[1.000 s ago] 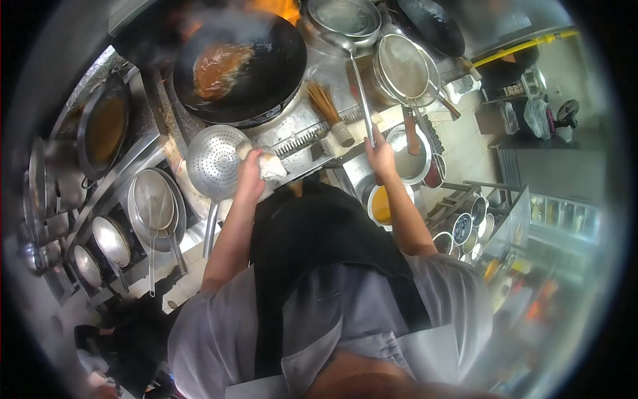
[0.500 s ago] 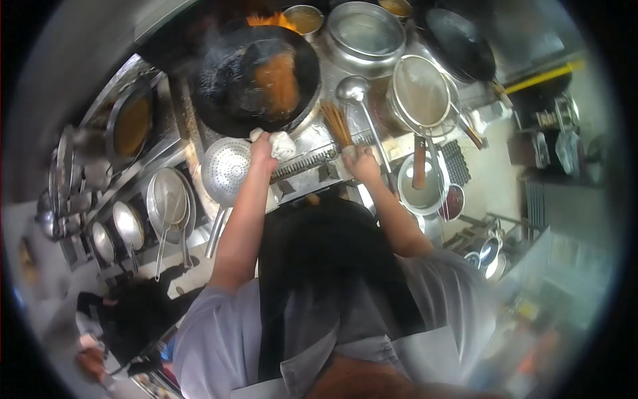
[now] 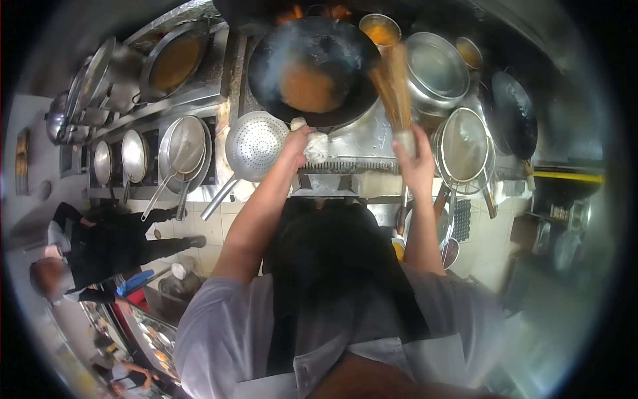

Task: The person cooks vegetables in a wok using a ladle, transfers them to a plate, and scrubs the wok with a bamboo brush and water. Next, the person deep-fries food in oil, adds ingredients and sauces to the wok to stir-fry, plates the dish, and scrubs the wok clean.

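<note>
The black wok [image 3: 312,70] was seen on the burner directly ahead of both hands, with an orange-brown liquid pooled in its bowl and steam or smoke over its left half. The left hand [image 3: 298,141] was closed on a white cloth [image 3: 316,147] at the near rim of the wok, so that the rim was gripped through the cloth. The right hand [image 3: 413,154] was clamped round the lower end of a bamboo brush [image 3: 393,83], whose bristles were raised and blurred at the right edge of the wok; whether the bristles touched the metal could not be told.

A perforated skimmer [image 3: 256,146] lay just left of the left hand, its handle running down and away along the worktop [image 3: 345,174]. A round mesh strainer [image 3: 464,146] stood just right of the right hand, and a steel pot [image 3: 435,70] stood beyond that hand, beside the wok. A second dark wok [image 3: 515,123] was set further right. Further left of the left hand, a shallow pan [image 3: 174,60] holding brown liquid was seen on the range. Another person in dark clothes [image 3: 109,246] was standing on the tiled floor, well apart on the left.

The work was judged to be at the scrubbing stage: the wok was steadied and the brush brought to it, but the liquid was not yet tipped out, so rinsing and emptying appeared to remain.
</note>
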Demonstrator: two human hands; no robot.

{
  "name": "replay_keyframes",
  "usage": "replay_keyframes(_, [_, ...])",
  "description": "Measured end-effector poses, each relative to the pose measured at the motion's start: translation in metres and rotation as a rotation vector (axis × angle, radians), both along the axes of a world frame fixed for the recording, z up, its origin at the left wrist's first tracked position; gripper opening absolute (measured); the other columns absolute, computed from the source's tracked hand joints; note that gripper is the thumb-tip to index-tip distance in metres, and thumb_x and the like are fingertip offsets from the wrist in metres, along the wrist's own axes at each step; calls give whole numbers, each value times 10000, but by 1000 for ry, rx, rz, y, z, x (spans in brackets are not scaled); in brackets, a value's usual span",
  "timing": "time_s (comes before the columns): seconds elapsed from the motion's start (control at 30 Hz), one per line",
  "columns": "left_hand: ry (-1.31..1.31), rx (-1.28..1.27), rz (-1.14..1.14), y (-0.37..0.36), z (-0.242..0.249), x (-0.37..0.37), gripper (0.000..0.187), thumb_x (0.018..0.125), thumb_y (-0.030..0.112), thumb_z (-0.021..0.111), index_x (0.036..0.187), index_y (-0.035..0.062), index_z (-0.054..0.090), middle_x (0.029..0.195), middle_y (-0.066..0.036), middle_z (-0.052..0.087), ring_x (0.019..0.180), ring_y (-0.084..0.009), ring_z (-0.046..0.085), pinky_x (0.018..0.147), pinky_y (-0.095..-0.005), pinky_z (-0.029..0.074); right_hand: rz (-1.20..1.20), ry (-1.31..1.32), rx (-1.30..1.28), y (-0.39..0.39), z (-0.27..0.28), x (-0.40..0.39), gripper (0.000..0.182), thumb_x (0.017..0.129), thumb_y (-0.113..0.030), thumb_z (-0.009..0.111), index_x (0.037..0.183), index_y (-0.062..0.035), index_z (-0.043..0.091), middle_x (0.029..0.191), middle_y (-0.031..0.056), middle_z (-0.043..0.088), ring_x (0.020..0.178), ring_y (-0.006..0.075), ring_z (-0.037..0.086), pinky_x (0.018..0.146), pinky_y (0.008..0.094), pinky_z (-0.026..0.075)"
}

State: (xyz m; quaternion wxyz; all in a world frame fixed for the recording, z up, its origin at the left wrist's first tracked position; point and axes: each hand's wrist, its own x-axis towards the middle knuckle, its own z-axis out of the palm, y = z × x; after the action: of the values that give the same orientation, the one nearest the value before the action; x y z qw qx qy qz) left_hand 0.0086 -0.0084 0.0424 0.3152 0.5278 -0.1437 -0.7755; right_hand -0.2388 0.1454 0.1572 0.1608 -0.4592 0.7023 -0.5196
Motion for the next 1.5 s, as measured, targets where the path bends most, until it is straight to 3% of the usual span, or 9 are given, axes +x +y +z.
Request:
replay_keyframes(0.2, [51, 54, -70, -3, 24, 4, 201, 930, 134, 503, 1014, -32, 580, 876, -181, 650, 775, -330, 676, 698, -472, 578, 564, 773, 242, -151, 25, 12, 489, 722, -279, 726, 1190, -148, 670, 1084, 139, 681, 990, 356, 644, 858, 455, 510])
replay_keyframes(0.27, [147, 95, 18, -4, 19, 3, 205, 926, 138, 507, 1026, -28, 573, 898, -192, 644, 785, -338, 674, 719, -477, 576, 978, 832, 691, -216, 22, 65, 346, 692, -252, 633, 974, -87, 748, 1042, 162, 699, 991, 358, 658, 887, 434, 517])
replay_keyframes(0.4, [36, 31, 22, -7, -18, -4, 256, 976, 170, 438, 1088, -46, 518, 994, -206, 637, 894, -363, 666, 787, -532, 562, 211, 486, 501, -309, -51, 126, 303, 851, -198, 526, 1011, -23, 715, 1060, 205, 691, 1011, 357, 669, 890, 443, 532])
replay_keyframes(0.6, [133, 15, 111, -12, -18, -5, 254, 887, 122, 552, 1026, -89, 578, 923, -196, 636, 796, -328, 669, 705, -488, 558, 624, 685, 720, -236, -11, 152, 341, 769, -183, 644, 1033, 25, 701, 1127, 238, 666, 1077, 377, 646, 926, 420, 518])
replay_keyframes(0.8, [2, 51, -22, -10, -32, -4, 338, 907, 207, 548, 1077, -84, 582, 1009, -211, 631, 848, -332, 654, 722, -479, 549, 39, 384, 708, -332, -49, 137, 286, 815, -209, 616, 1028, -55, 729, 1099, 225, 679, 1047, 357, 663, 895, 391, 540])
replay_keyframes(0.97, [173, 140, -95, -10, -1, 6, 326, 934, 224, 509, 1107, -50, 551, 996, -181, 629, 872, -319, 653, 750, -472, 554, 459, 522, 762, -242, -32, 163, 364, 841, -249, 563, 1063, 5, 702, 1080, 263, 672, 1054, 366, 657, 938, 438, 511])
replay_keyframes(1.07, [205, 146, -73, -17, 5, 5, 330, 931, 223, 512, 1132, -38, 521, 984, -155, 627, 868, -301, 656, 753, -445, 560, 280, 804, 899, -220, -26, 119, 345, 839, -252, 590, 1048, -5, 711, 1085, 243, 681, 1061, 330, 665, 916, 421, 528])
replay_keyframes(1.33, [134, -1, -100, -18, -19, 2, 207, 927, 110, 487, 1049, -27, 581, 991, -134, 637, 835, -242, 652, 683, -389, 533, -121, 291, 615, -340, -85, 157, 335, 850, -260, 548, 1012, -22, 719, 983, 192, 714, 948, 309, 703, 850, 400, 559])
replay_keyframes(1.5, [169, 73, -119, -20, -12, 11, 207, 905, 92, 512, 1060, -35, 561, 951, -137, 634, 781, -280, 667, 680, -415, 566, 396, 336, 772, -233, -8, 161, 369, 815, -268, 513, 942, 5, 726, 802, 210, 700, 754, 310, 709, 775, 422, 564])
